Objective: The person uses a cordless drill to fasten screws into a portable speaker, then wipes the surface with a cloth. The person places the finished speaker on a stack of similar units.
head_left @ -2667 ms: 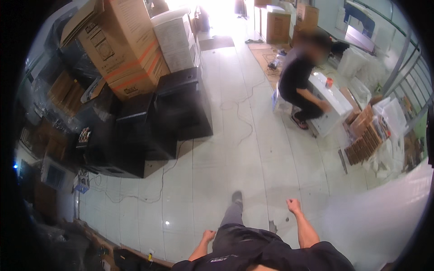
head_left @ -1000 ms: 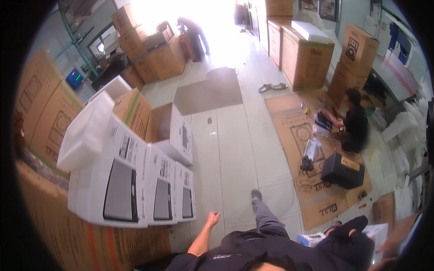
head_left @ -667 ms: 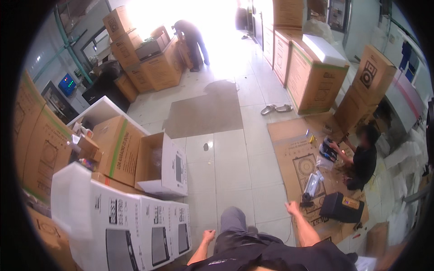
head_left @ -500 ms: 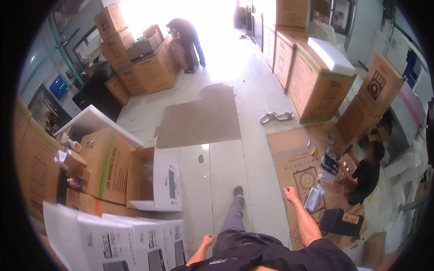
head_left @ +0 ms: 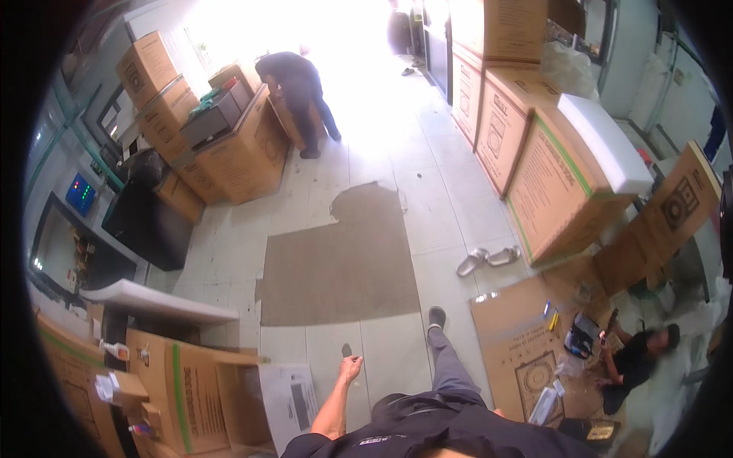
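Note:
My left hand (head_left: 351,368) is out over the tiled floor in front of me, its fingers curled in and no object showing in them. The nearest thing to it is an opened carton (head_left: 238,404) with a white flap, standing to its left and apart from it. Of my right arm only a sliver of skin shows beside my dark shirt, and the right hand itself is out of sight. One of my feet, in a grey shoe (head_left: 436,317), is stretched forward on the tiles.
A grey-brown patch (head_left: 343,278) covers the floor ahead. Slippers (head_left: 487,260) lie by tall cartons (head_left: 561,191) on the right. A person (head_left: 641,362) sits beside flattened cardboard (head_left: 504,320) with tools. Another person (head_left: 300,95) bends over boxes at the far left. White foam (head_left: 164,300) leans nearby.
I have walked forward, so the floor patch and cartons are closer. My left hand has swung forward and up, while my right hand has swung back out of view.

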`<state>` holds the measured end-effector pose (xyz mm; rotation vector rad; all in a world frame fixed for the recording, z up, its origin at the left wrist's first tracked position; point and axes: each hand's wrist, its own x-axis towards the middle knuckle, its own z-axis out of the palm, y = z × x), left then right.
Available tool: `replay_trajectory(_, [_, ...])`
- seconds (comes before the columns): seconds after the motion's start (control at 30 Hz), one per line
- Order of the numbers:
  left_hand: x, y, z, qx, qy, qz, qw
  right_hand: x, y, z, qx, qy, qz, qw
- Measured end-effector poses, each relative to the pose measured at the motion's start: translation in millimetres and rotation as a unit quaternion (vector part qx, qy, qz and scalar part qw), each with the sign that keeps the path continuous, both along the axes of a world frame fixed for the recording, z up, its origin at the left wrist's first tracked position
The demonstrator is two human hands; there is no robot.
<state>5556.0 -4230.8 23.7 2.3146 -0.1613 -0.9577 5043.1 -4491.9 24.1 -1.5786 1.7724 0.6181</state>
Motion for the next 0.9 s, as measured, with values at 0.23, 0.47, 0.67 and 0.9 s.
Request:
replay_trajectory(0.23, [146.6,-164.1,27.1,0.083,0.046,-0.054,0.994,220.9,-204.7,-57.4,0.046,-0.028,-0.058,0.997])
replay_trajectory(0.47, [252.5,-286.7,36.4,0.052,0.070,0.004,0.996,576.1,-526.2,25.6,-0.134,-0.214,0.185,0.950])
replay_trajectory(0.67, [424.0,-374.0,0.7,0.131,0.147,0.017,0.980,795.4,-665.8,53.6,-0.181,-0.252,0.182,0.933])
replay_trajectory(0.9, [695.8,-526.3,27.6,0.081,0.040,0.020,0.996,866.2,-682.4,54.9,-0.032,-0.097,0.161,0.982])
